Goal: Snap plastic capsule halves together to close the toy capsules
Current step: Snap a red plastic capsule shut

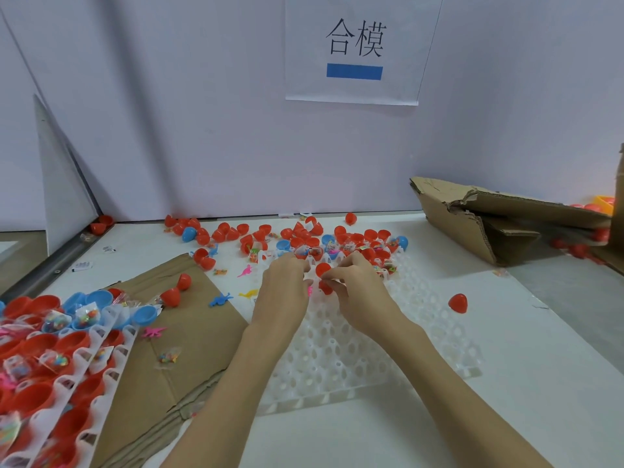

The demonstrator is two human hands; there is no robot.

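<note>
On the white counter (506, 349) a clear plastic tray (354, 349) lies under both forearms, with loose red and blue capsule halves (304, 236) heaped at its far edge, flat cardboard (189, 332) to the left and a torn cardboard box (489, 217) to the right. A red capsule half (322, 270), round and glossy, sits between the two hands above the tray. The right hand (358, 292) pinches it with curled fingers (337, 270). The left hand (283, 292) hangs close beside it, its fingers bent; what they grip, I cannot tell.
</note>
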